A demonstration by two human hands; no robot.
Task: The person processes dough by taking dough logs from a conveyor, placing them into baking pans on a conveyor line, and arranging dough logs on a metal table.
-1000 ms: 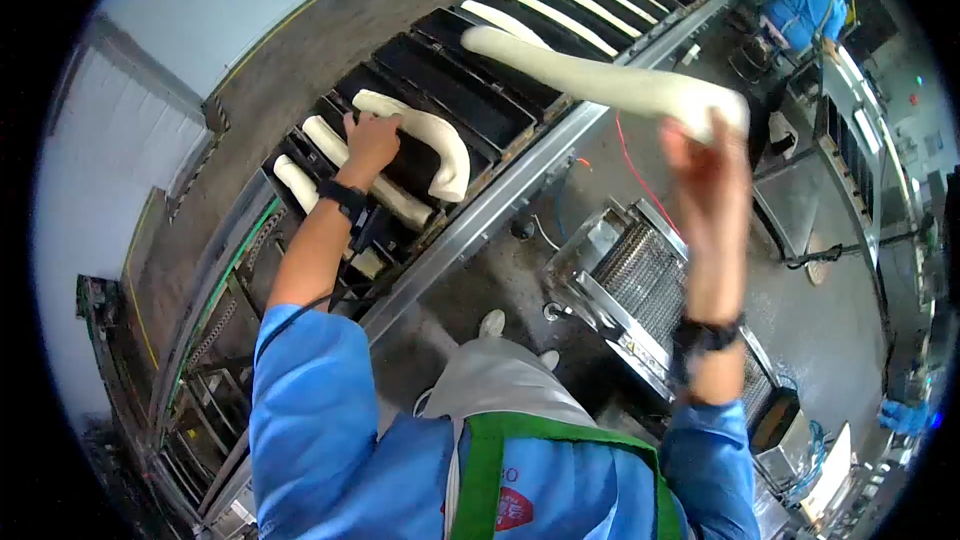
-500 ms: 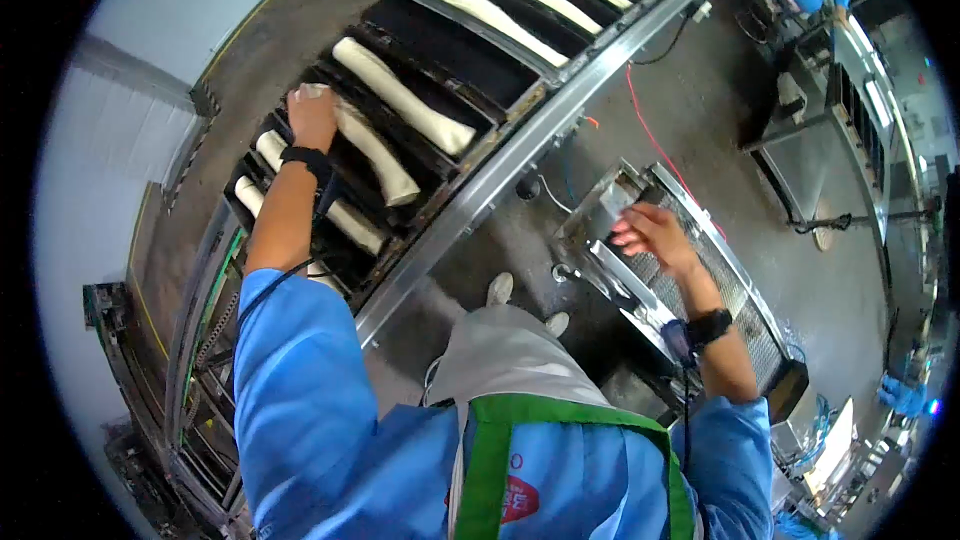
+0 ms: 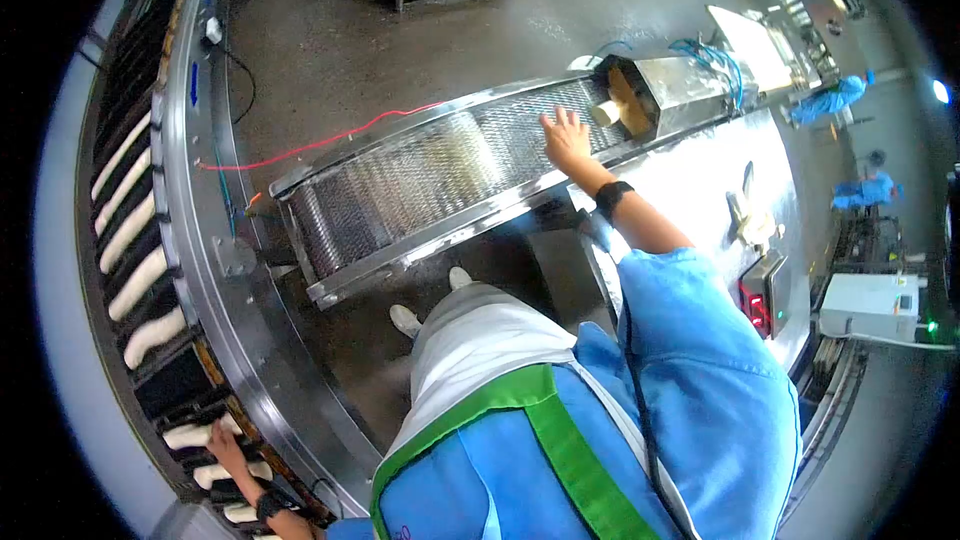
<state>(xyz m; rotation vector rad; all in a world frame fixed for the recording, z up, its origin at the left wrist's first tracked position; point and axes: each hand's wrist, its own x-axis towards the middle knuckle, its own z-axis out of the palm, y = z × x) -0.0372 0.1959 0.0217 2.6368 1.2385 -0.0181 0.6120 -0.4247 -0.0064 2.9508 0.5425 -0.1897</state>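
Observation:
At the lower left, my left hand (image 3: 226, 446) touches the end of a pale dough strip (image 3: 190, 436) lying in a black tray; whether its fingers grip the dough is too small to tell. Another dough strip (image 3: 218, 474) lies just below it. My right hand (image 3: 567, 140) is spread and empty over the metal mesh conveyor (image 3: 420, 175). Close to its fingertips, a pale dough piece (image 3: 606, 113) sticks out of the opening of a metal housing (image 3: 685, 90) at the conveyor's far end.
Black trays with several dough strips (image 3: 135, 235) run along the left behind a steel rail (image 3: 215, 280). A steel table (image 3: 770, 170) at right bears a dough scrap and a scale with red digits (image 3: 757, 308). A red hose (image 3: 320, 147) crosses beside the conveyor. People in blue (image 3: 835, 98) are at far right.
The view has swung right toward the conveyor. My right hand, which let go of a long dough piece earlier, now reaches near the housing. My left hand has stayed at the trays.

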